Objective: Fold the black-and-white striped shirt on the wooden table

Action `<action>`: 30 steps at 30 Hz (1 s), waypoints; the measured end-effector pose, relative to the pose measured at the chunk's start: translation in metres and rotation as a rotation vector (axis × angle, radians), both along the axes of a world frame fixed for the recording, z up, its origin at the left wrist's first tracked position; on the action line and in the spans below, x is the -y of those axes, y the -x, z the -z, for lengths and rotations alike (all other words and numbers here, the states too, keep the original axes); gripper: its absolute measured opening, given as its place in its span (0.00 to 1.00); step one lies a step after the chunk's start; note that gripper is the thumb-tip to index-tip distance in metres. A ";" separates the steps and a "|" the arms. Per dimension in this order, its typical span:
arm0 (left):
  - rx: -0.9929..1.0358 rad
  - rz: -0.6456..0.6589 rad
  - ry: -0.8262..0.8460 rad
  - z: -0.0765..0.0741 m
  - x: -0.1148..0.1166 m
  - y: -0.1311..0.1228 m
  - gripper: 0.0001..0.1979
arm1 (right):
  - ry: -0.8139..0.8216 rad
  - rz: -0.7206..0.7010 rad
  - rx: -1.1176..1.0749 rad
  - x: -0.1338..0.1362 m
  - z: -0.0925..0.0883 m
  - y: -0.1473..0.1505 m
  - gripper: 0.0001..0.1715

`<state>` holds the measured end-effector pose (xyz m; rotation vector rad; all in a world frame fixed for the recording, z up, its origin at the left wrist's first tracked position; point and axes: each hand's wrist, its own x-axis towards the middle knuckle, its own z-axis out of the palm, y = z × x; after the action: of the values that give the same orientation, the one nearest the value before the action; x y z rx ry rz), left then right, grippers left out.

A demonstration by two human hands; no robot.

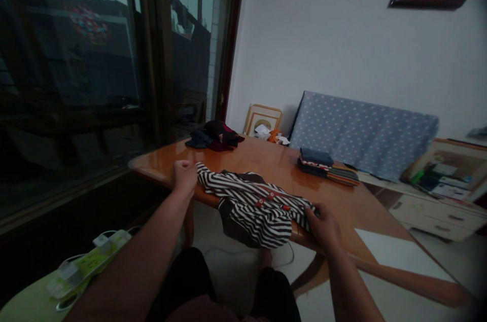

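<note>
A black-and-white striped shirt (243, 192) with red patches lies across the near edge of the wooden table (266, 152), and part of it hangs over that edge. My left hand (185, 176) is closed at the shirt's left end, gripping the striped cloth. At the opposite end, my right hand (322, 223) pinches the fabric close to the table edge. Between the two hands the shirt is stretched sideways, its middle rumpled.
Folded clothes (327, 166) are stacked toward the table's right. Dark clothing (215, 135) is heaped at the far left corner. White paper (399, 251) lies at right. A power strip (89, 263) sits at lower left. Behind stands a dotted blue cloth cover (361, 132).
</note>
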<state>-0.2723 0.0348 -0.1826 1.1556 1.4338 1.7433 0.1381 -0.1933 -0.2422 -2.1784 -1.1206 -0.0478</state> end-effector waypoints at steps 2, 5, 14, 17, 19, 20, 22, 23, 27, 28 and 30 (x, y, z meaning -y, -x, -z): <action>-0.216 -0.028 -0.066 0.004 0.003 -0.001 0.13 | -0.034 -0.021 -0.016 0.001 0.000 0.000 0.30; -0.536 0.258 -0.184 0.001 0.016 -0.014 0.11 | -0.097 -0.020 -0.045 0.001 0.001 0.000 0.30; -1.051 1.036 -0.178 -0.009 0.063 -0.031 0.15 | -0.221 -0.075 -0.058 0.017 0.004 -0.013 0.30; -1.127 1.082 -0.150 -0.010 0.067 -0.026 0.19 | -0.179 -0.103 -0.052 0.032 0.001 -0.017 0.27; -1.186 1.057 -0.118 -0.009 0.067 -0.025 0.21 | -0.171 -0.064 -0.097 0.040 -0.003 -0.016 0.22; -1.212 1.038 -0.105 -0.008 0.067 -0.025 0.21 | -0.195 -0.033 -0.152 0.043 -0.005 -0.015 0.20; -1.243 1.000 -0.105 -0.006 0.066 -0.026 0.21 | -0.315 0.015 -0.336 0.047 -0.010 -0.011 0.18; -1.245 0.985 -0.122 -0.005 0.066 -0.028 0.21 | -0.394 0.021 -0.445 0.048 -0.012 -0.009 0.18; -1.202 0.874 -0.203 0.000 0.064 -0.033 0.19 | -0.551 0.116 -0.553 0.051 -0.014 -0.013 0.24; -1.190 0.833 -0.204 0.001 0.063 -0.034 0.18 | -0.522 0.177 -0.473 0.052 -0.014 -0.016 0.26; -1.168 0.762 -0.183 0.003 0.062 -0.036 0.14 | -0.434 0.279 -0.285 0.057 -0.014 -0.020 0.30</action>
<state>-0.2365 -0.0269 -0.1853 2.6084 1.0580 0.6032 0.1581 -0.2502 -0.2280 -1.8605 -0.5774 -0.0908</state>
